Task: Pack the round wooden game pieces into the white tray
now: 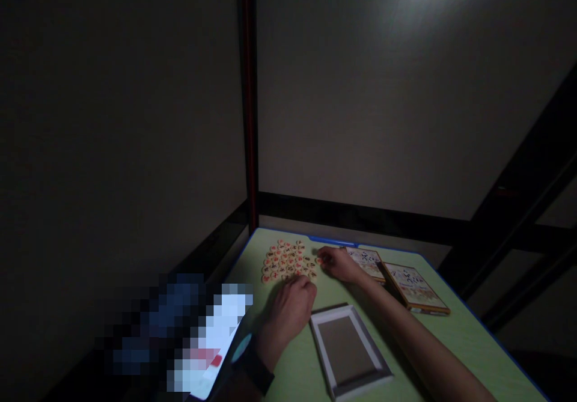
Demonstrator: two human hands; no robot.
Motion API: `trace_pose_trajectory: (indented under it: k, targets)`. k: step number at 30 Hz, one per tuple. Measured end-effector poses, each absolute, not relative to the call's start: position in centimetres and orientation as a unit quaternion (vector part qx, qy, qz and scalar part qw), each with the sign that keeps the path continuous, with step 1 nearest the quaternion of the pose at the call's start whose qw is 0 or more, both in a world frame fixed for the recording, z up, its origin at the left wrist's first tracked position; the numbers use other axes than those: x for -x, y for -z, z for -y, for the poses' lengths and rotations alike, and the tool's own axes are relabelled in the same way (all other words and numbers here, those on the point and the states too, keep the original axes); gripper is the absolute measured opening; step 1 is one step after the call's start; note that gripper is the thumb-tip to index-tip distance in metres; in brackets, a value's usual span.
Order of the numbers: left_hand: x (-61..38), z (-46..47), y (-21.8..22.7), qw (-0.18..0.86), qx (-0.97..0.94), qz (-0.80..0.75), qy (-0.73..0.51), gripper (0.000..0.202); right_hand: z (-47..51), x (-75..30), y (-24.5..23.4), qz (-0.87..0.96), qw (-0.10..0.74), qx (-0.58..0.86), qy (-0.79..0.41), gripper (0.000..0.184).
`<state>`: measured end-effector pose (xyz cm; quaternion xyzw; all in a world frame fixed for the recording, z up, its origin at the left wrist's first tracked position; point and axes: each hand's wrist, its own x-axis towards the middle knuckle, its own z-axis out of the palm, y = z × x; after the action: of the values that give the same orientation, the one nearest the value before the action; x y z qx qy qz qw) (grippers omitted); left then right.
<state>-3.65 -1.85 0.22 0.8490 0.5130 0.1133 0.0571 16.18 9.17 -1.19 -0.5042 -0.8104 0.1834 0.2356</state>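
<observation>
Round xiangqi pieces (283, 260) with red and black characters lie in close rows on the green table. My right hand (336, 262) reaches to the right side of these rows, its fingertips closed about a single xiangqi piece (319, 261). At the near edge of the rows is my left hand (294, 303), fingers curled down; whatever they hold or touch is hidden beneath them. An open shallow box (318, 336) with pale walls and a brown bottom rests between my forearms.
Two flat printed boxes, one partly behind my right forearm (366, 262) and one farther right (415, 286), lie on the table (469, 342). A blue rim edges the tabletop. Dark-framed walls stand behind and left. A bright pixelated patch (220, 324) appears at the lower left.
</observation>
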Motion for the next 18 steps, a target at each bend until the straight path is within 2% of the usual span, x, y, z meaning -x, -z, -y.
trace_pose_trajectory:
  k: [6,18]
  targets:
    - [3.6,2.2,-0.9,0.054,-0.849,-0.510,-0.126,0.030,-9.9,-15.7,1.2,0.816,0.238,0.481,-0.215,0.045]
    - [3.2,2.2,0.1,0.060,-0.859,-0.496,-0.113,0.029,-13.1,-14.8,0.5,0.820,0.189,0.475,-0.255,0.033]
